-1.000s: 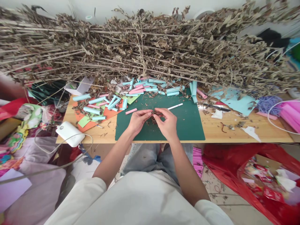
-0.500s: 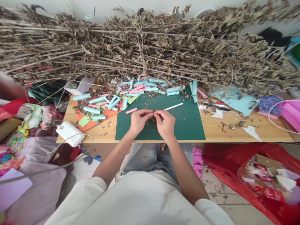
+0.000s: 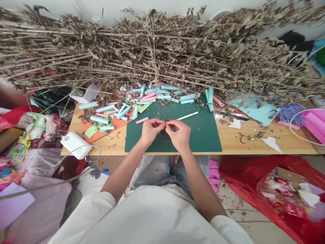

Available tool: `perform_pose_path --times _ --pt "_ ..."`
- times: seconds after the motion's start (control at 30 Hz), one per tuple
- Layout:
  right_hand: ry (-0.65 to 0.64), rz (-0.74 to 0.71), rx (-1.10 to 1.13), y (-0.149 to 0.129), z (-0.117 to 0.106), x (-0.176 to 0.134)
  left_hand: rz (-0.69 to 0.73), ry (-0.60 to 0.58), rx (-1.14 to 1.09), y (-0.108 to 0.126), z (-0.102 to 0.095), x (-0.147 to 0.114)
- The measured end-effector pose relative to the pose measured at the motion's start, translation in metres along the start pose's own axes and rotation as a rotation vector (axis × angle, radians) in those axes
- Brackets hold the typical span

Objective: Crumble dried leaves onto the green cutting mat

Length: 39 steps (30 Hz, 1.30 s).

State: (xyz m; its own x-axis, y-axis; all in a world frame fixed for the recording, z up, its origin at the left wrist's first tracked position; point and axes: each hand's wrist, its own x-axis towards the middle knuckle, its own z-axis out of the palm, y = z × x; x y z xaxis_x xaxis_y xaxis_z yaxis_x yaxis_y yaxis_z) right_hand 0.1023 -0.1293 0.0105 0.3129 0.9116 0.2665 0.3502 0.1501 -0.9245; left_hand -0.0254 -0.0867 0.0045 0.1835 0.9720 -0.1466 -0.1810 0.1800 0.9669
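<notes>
My left hand (image 3: 152, 131) and my right hand (image 3: 179, 134) meet fingertip to fingertip over the green cutting mat (image 3: 205, 135). Both are closed in a pinch; whatever sits between the fingertips is too small to make out. Dark dried leaf crumbs lie on the mat under the fingers. Just beyond my right fingers rests a thin white stick (image 3: 188, 116). A short pink paper roll (image 3: 142, 120) lies beside my left hand.
Behind the mat lie several blue paper rolls (image 3: 188, 98) and pink ones. A big bundle of dried stalks (image 3: 152, 51) spans the back. To the left is a white corded device (image 3: 76, 145); on the right are a black pen (image 3: 235, 116) and blue paper (image 3: 259, 108). A red bag (image 3: 243, 183) hangs below.
My right hand has shifted very slightly, its fingertips still meeting those of the left. My left hand stays in nearly the same place.
</notes>
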Motion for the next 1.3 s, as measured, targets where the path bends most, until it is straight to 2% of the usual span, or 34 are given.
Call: perform_pose_path --times 0.17,0.33,0.4,0.5,0.57,0.63,0.8,0.87,1.13,1.3 --pt "0.128 0.274 0.359 0.004 0.011 -0.001 -0.106 0.028 -0.217 -0.007 0.007 -0.001" --pt "0.186 0.473 0.618 0.012 0.012 0.004 -0.141 -0.013 -0.335 -0.005 0.006 -0.003" --pt "0.184 0.499 0.650 0.013 0.010 0.005 -0.147 -0.003 -0.369 -0.002 0.005 -0.003" --pt "0.172 0.367 0.424 0.012 0.003 0.004 -0.147 0.014 -0.348 0.001 0.003 -0.003" --pt "0.122 0.222 0.200 0.011 -0.001 0.004 -0.135 0.018 -0.315 0.001 0.004 -0.003" --pt "0.056 0.120 0.074 0.011 -0.005 0.003 -0.121 0.016 -0.286 -0.001 0.004 -0.003" --pt "-0.055 0.111 0.226 0.010 -0.005 0.000 -0.093 -0.024 -0.205 -0.008 0.003 -0.002" --pt "-0.069 0.093 0.212 0.008 -0.005 -0.002 -0.080 -0.037 -0.172 -0.011 0.002 -0.001" --pt "0.000 -0.186 -0.206 0.007 -0.008 0.001 -0.058 -0.036 -0.051 -0.012 0.001 -0.001" --pt "-0.040 -0.232 -0.336 0.009 -0.005 0.001 0.101 -0.034 0.289 -0.007 0.002 -0.005"
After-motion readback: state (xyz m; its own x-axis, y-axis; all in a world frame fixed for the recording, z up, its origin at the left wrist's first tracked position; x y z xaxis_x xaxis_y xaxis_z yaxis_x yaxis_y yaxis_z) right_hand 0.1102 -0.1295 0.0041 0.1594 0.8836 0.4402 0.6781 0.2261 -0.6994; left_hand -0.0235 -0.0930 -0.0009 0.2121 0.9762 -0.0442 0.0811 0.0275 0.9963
